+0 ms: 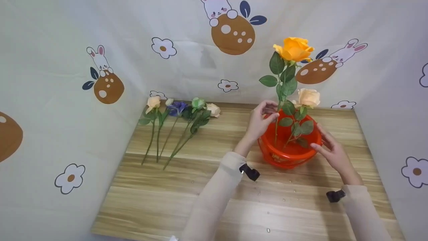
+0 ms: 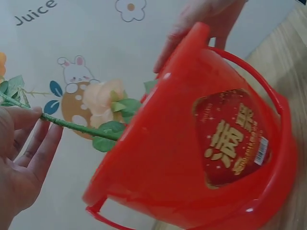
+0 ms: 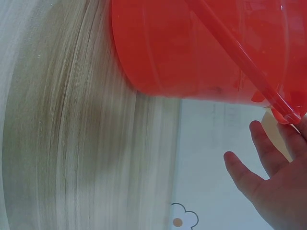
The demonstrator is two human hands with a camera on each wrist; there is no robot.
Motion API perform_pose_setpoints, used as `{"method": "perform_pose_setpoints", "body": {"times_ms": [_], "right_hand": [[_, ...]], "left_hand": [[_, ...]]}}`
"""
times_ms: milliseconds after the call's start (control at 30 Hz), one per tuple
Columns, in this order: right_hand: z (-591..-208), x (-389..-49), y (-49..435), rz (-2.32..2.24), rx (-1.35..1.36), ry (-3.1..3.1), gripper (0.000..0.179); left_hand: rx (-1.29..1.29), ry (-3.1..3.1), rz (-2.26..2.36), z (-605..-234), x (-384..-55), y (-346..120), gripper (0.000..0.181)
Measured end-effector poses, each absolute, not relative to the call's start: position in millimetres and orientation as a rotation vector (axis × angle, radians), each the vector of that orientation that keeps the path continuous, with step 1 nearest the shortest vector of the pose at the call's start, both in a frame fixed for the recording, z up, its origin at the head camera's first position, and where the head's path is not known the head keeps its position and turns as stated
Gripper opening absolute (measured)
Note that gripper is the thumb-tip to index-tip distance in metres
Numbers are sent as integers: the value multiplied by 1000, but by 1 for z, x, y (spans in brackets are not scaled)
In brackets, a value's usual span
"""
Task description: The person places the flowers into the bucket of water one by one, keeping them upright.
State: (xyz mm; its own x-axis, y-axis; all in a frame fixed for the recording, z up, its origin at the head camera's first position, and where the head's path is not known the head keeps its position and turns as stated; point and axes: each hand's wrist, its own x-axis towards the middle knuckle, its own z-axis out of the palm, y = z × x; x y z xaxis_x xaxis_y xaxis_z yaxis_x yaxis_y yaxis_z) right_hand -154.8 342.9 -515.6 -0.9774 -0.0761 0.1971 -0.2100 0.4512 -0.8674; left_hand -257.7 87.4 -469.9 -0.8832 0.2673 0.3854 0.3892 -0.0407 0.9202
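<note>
My left hand (image 1: 260,121) pinches the green stem of a tall orange-yellow rose (image 1: 295,49) between thumb and fingers. The bloom rises well above the red bucket (image 1: 284,160), and the stem's lower end reaches down inside it. Beside it a peach rose (image 1: 308,97) leans in the same bucket, its stem (image 1: 288,140) slanting to the bottom. On the bucket's right side my right hand (image 1: 336,155) touches the rim, fingers spread and fairly straight. In the left wrist view the pinched stem (image 2: 81,128) crosses the rim.
To the left on the wooden table (image 1: 150,201) lies a row of artificial flowers: a peach rose (image 1: 153,102), a purple flower (image 1: 177,108), a green one (image 1: 198,103) and a pale one (image 1: 213,110). Patterned cloth walls (image 1: 187,73) close off the back and sides.
</note>
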Motion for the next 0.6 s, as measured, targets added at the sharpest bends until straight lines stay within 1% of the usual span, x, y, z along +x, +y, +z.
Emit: {"method": "perform_pose_setpoints", "body": {"times_ms": [100,267,600], "right_hand": [[-516,-155,343,1562,253,-2562,66],[-515,-155,343,1564,240,-2575,66],[-516,-155,342,1574,254,-2536,66]], "left_hand": [[-689,-2195,-2041,-481,-260,96,27],[-620,-2369,-1902,-487,-258,108,26],[-517,-2740,-1410,-492,-255,128,26]]}}
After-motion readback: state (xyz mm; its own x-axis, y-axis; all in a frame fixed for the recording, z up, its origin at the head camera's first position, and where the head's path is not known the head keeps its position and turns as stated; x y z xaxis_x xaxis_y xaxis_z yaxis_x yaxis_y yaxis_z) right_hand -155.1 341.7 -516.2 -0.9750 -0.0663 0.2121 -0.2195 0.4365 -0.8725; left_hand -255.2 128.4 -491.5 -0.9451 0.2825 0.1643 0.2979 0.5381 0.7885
